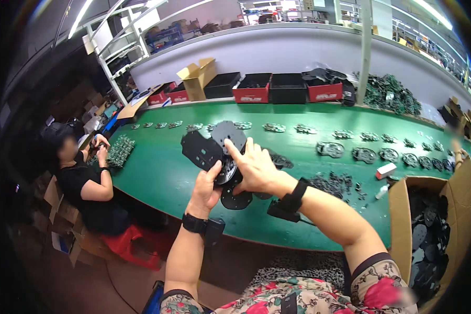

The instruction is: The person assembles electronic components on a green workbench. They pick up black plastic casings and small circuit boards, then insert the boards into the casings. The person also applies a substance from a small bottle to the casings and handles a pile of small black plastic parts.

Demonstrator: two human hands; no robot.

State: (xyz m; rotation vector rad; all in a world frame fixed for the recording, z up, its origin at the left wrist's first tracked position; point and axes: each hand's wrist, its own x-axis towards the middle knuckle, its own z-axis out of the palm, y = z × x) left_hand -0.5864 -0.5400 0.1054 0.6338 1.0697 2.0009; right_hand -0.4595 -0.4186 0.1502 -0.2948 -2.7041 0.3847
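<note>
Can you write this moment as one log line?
left hand: holds black plates | right hand: grips same stack | below: green table

Surface: a long green bench (pixel 162 172) is curving across the view.
Along its length: rows of small dark parts (pixel 361 154) are lying flat.
Back edge: red and black bins (pixel 252 89) are sitting side by side.
Right end: a small white-and-red box (pixel 386 170) is resting beside loose black pieces (pixel 335 184).

Head view, looking down, close over green bench (pixel 157 172).
</note>
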